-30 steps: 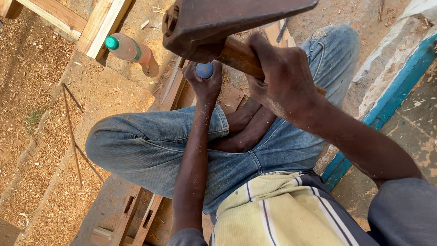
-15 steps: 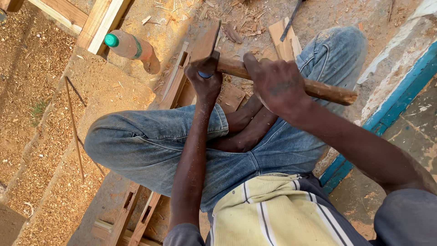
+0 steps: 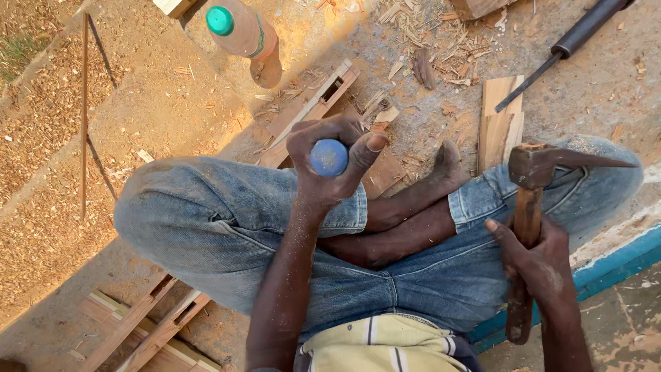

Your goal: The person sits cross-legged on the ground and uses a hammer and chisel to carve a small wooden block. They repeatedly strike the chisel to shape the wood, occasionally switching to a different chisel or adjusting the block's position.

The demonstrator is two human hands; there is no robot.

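Sandy ground strewn with wood chips and shavings fills the view, with a blue-painted kerb [image 3: 606, 265] running along at four o'clock. The person sits cross-legged in dusty jeans, a slotted wooden piece [image 3: 313, 114] lying on the ground beyond the knees at twelve o'clock.

The left hand [image 3: 330, 162] is wrapped tight around a chisel [image 3: 328, 157], of which only the round blue handle end shows — it pokes out of the top of the fist, ringed by thumb and fingers. Its long axis runs almost straight along the line of sight, butt toward the camera; the blade is hidden under the hand.

The right hand [image 3: 540, 265], at four o'clock from the chisel and well apart from it, is closed around the wooden shaft of a hammer [image 3: 530, 207]. The shaft runs from six to twelve o'clock, its dark metal head above the fist over the knee, the tapered end pointing to three o'clock.

A plastic bottle [image 3: 244, 34] with a green cap stands at eleven o'clock; a dark rod-like tool [image 3: 564, 48] lies at one o'clock beside short boards [image 3: 501, 114].
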